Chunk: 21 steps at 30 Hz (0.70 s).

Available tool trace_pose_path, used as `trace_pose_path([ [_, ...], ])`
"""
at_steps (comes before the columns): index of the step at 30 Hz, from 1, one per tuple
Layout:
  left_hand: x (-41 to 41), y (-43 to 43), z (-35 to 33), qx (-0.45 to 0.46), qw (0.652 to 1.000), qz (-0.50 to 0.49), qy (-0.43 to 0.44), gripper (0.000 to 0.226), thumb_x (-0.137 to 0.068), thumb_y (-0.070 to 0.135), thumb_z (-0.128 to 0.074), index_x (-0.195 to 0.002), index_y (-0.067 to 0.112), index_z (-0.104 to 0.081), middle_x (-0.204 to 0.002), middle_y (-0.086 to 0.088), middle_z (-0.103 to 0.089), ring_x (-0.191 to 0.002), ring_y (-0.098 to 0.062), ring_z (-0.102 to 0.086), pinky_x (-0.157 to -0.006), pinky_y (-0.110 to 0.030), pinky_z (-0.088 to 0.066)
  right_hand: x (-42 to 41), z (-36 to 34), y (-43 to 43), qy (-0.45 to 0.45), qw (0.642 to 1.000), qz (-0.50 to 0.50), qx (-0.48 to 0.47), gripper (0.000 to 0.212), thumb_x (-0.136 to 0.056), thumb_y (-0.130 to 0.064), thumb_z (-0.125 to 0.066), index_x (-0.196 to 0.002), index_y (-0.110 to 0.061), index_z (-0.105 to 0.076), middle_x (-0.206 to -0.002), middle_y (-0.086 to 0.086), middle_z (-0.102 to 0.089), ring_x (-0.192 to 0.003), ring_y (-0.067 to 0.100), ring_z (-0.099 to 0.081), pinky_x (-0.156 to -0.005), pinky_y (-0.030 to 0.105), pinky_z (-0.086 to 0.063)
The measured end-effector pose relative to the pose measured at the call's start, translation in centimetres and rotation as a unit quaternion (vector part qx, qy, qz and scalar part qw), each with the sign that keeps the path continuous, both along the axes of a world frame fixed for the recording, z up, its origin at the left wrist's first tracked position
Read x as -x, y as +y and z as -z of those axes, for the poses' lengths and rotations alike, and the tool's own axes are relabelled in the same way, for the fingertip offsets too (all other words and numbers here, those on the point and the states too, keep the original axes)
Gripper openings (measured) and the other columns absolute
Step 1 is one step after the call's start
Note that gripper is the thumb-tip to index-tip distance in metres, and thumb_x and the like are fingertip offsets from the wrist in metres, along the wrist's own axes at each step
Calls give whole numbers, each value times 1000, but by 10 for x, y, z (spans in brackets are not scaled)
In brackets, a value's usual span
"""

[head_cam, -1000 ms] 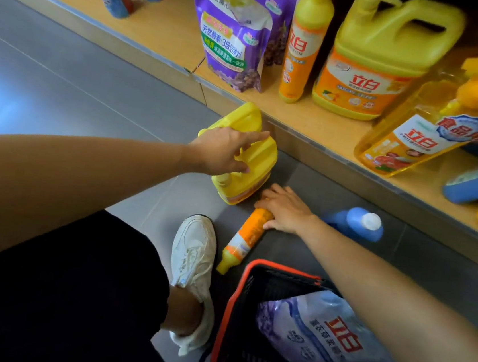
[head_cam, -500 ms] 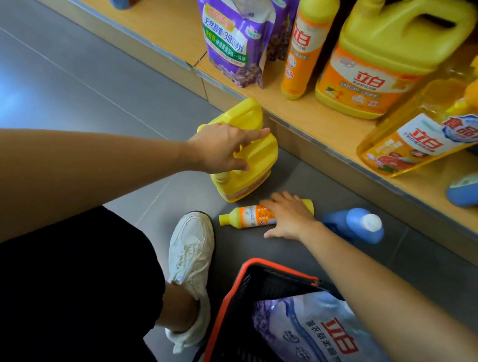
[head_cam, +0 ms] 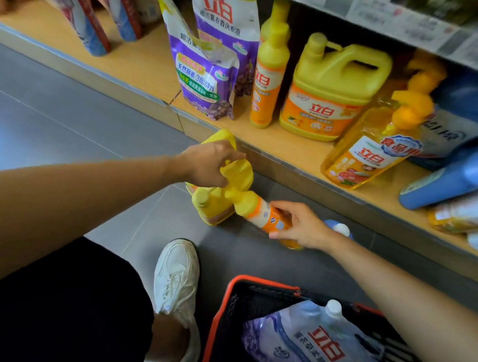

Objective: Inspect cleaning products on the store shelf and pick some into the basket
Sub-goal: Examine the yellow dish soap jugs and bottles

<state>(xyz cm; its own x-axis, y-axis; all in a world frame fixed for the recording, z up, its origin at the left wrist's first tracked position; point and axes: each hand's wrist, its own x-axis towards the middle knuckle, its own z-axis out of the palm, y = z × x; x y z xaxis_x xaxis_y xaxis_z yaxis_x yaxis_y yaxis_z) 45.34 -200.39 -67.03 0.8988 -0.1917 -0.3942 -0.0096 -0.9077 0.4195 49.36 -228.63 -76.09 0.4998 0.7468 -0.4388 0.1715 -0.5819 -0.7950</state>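
A yellow detergent jug point(head_cam: 214, 204) stands on the grey floor in front of the low shelf. My left hand point(head_cam: 208, 164) grips its handle from above. My right hand point(head_cam: 304, 225) holds a slim orange and yellow bottle point(head_cam: 258, 210) lifted off the floor, its yellow cap pointing left toward the jug. The black basket with an orange rim point(head_cam: 225, 307) sits at the lower right and holds a white and purple refill pouch point(head_cam: 311, 344).
The wooden shelf point(head_cam: 283, 147) carries purple pouches point(head_cam: 205, 73), a tall yellow bottle point(head_cam: 269, 74), a big yellow jug point(head_cam: 331, 93) and a leaning clear orange bottle point(head_cam: 369, 148). A blue bottle point(head_cam: 338, 226) lies on the floor behind my right hand. My white shoe point(head_cam: 177, 281) is near the basket.
My right hand has taken hold of the slim bottle and raised it from the floor. My left hand has closed round the jug's handle. The view has tilted up toward the shelf.
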Motion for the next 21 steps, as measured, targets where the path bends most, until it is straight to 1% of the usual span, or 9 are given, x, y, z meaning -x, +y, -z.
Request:
trace_pose_path([
  [2, -6, -5, -16, 87, 995, -39, -5, 78, -81, 5, -74, -151, 24, -44, -138, -8, -54, -121, -21, -55, -89, -31, -53, 2, -20, -3, 58, 994, 66, -60, 64, -77, -6, -84, -134, -9, -56, -127, 5, -66, -116, 18, -64, -103, 37, -51],
  [5, -10, -20, -42, 263, 957, -120, 21, 76, -85, 3, -74, -151, 22, -43, -140, -4, -55, -123, -16, -56, -88, -21, -54, 3, -48, 1, 129, 972, 157, -119, 56, -78, -1, -80, -127, -18, -57, -122, 1, -69, -113, 16, -67, -102, 40, -52],
  [6, -12, -27, -51, 312, 939, -141, 27, 69, -88, 6, -74, -149, 22, -45, -140, -4, -56, -123, -18, -58, -90, -22, -55, 3, -57, 3, 145, 963, 182, -135, 56, -78, -1, -79, -126, -18, -55, -121, 2, -69, -112, 16, -67, -102, 43, -52],
  [8, -14, -38, -67, 403, 897, -176, 38, 57, -92, 8, -70, -144, 18, -49, -137, -10, -61, -123, -25, -62, -98, -36, -57, 2, -74, 8, 179, 946, 211, -167, 59, -77, -5, -76, -129, -14, -52, -121, 7, -69, -112, 21, -67, -101, 46, -52],
  [10, -17, -44, -80, 468, 859, -204, 45, 52, -95, 3, -65, -144, 11, -48, -136, -17, -62, -122, -30, -64, -101, -45, -55, 2, -87, 11, 222, 931, 210, -198, 58, -78, -12, -72, -132, -17, -51, -123, 6, -69, -115, 22, -66, -98, 41, -54],
  [12, -19, -45, -90, 496, 837, -227, 40, 52, -94, 2, -65, -142, 6, -47, -135, -19, -63, -122, -31, -64, -101, -47, -55, 2, -98, 13, 276, 913, 206, -219, 54, -83, -14, -67, -134, -21, -51, -125, 5, -69, -118, 21, -65, -95, 35, -55],
  [15, -23, -47, -99, 492, 834, -249, 1, 49, -90, 4, -71, -135, 4, -53, -131, -21, -64, -117, -32, -67, -95, -46, -58, 3, -105, 16, 304, 898, 216, -235, 49, -88, -15, -62, -136, -20, -52, -129, 4, -66, -120, 19, -63, -93, 32, -55],
  [18, -23, -50, -99, 474, 833, -277, -69, 42, -85, 9, -79, -123, 5, -60, -122, -22, -66, -107, -28, -71, -77, -35, -63, 1, -107, 23, 228, 917, 237, -225, 49, -80, -17, -73, -127, -26, -60, -127, 1, -68, -118, 17, -65, -97, 36, -55],
  [21, -25, -48, -98, 449, 835, -289, -131, 50, -80, 21, -85, -122, 7, -62, -114, -13, -70, -103, -22, -72, -76, -34, -63, -2, -106, 33, 141, 917, 290, -235, 55, -70, -18, -83, -119, -31, -62, -119, -4, -72, -112, 13, -67, -96, 36, -56],
])
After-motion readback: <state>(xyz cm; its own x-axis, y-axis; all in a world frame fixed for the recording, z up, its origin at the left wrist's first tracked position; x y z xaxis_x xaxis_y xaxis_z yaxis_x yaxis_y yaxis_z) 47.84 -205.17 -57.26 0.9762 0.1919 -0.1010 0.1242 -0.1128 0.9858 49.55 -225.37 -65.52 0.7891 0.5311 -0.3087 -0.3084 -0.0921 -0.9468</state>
